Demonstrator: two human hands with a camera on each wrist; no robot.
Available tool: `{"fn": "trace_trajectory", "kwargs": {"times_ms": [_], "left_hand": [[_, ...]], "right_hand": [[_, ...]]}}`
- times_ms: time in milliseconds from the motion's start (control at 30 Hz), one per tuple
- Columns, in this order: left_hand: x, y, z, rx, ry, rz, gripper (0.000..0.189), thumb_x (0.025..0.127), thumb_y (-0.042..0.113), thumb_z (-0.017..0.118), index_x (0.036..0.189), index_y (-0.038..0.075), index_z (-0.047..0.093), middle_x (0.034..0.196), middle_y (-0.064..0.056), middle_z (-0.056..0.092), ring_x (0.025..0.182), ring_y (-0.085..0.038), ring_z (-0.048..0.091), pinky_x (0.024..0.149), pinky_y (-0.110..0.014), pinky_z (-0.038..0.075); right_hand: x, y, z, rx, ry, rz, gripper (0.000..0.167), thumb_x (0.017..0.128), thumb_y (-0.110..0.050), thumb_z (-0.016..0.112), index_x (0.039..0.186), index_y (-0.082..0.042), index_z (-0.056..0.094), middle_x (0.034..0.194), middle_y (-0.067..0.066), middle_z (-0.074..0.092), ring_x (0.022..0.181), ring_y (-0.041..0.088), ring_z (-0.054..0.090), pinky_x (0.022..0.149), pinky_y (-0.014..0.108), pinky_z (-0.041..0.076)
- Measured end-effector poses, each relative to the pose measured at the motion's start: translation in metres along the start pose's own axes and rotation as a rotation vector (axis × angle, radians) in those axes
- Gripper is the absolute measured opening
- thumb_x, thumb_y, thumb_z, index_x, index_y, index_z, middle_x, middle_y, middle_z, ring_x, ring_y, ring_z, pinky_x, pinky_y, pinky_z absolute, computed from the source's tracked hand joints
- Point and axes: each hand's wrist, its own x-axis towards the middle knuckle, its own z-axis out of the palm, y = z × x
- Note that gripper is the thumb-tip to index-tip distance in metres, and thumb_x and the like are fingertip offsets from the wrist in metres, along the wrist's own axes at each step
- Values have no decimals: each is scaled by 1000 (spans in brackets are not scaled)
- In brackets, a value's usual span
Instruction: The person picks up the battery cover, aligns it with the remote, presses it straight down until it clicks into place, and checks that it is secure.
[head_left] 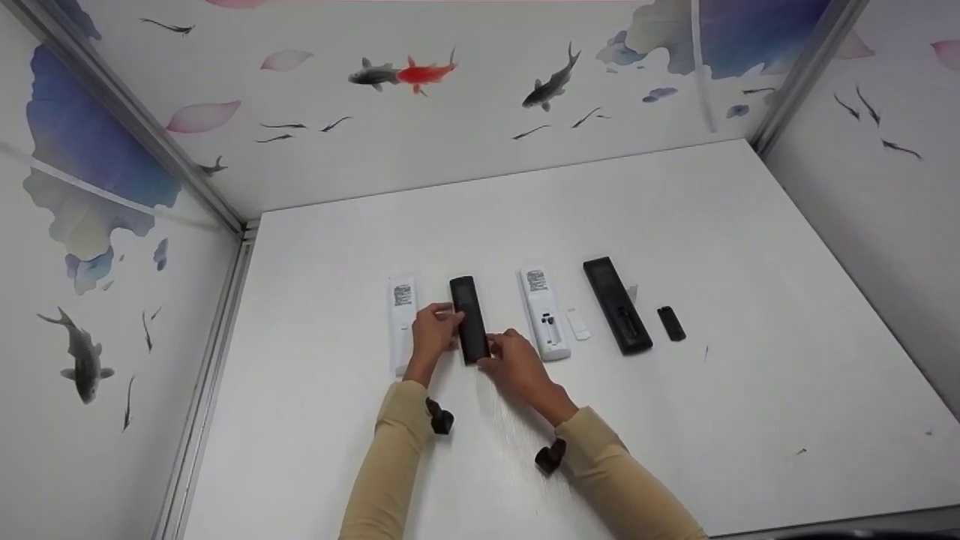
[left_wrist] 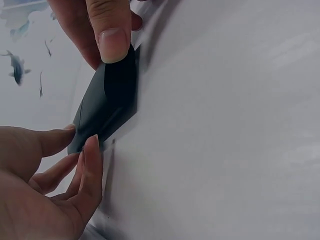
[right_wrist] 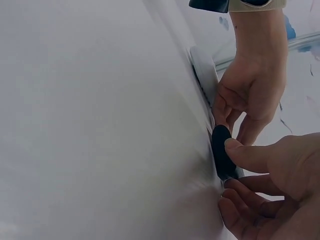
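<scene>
A slim black remote control (head_left: 469,315) lies between my two hands, its plain side up in the head view. My left hand (head_left: 435,330) pinches it along its left edge, the thumb on one face and the fingertips beneath, as the left wrist view shows. At the near end, my right hand (head_left: 519,364) grips the remote's corner. In the right wrist view its thumb (right_wrist: 242,152) presses on the dark end while the other fingers curl below. Partly behind my left hand lies a white remote (head_left: 402,298), back side up with a printed label.
To the right lie a white remote (head_left: 537,296) with an uncovered battery compartment, a small white cover (head_left: 577,324), a larger black remote (head_left: 609,289), also uncovered, and a black battery cover (head_left: 671,323). Patterned panels (head_left: 480,105) wall the white table (head_left: 675,210) on the back and sides.
</scene>
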Motion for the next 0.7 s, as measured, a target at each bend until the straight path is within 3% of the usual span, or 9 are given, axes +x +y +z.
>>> {"fn": "trace_trajectory", "kwargs": {"times_ms": [133, 400, 600, 700], "left_hand": [[-3, 1, 1, -3, 34, 27, 34, 94, 17, 69, 126, 3, 66, 107, -18, 74, 67, -13, 63, 55, -21, 49], [-9, 8, 9, 19, 85, 92, 32, 91, 17, 73, 119, 3, 70, 103, -17, 74, 89, -26, 69, 75, -31, 53], [-14, 13, 16, -8, 43, 118, 31, 92, 16, 72, 121, 3, 68, 104, -14, 72, 76, -17, 63, 62, -24, 52], [-17, 17, 20, -51, 3, 113, 32, 93, 14, 70, 123, 2, 66, 108, -15, 69, 78, -16, 63, 61, -27, 57]], "right_hand": [[-2, -1, -6, 8, 6, 3, 37, 86, -9, 78, 119, 4, 69, 94, 15, 64, 84, 22, 59, 77, 38, 52], [-7, -4, -22, -12, 87, -44, 31, 90, -7, 73, 118, 5, 68, 99, 17, 66, 92, 32, 67, 82, 45, 56], [-12, 1, -35, -67, 174, -77, 27, 90, -7, 72, 116, 2, 70, 102, 17, 67, 92, 30, 67, 80, 44, 56], [-13, 4, -41, -97, 212, -73, 26, 90, -7, 73, 115, 1, 70, 101, 16, 67, 93, 30, 67, 80, 43, 56]]}}
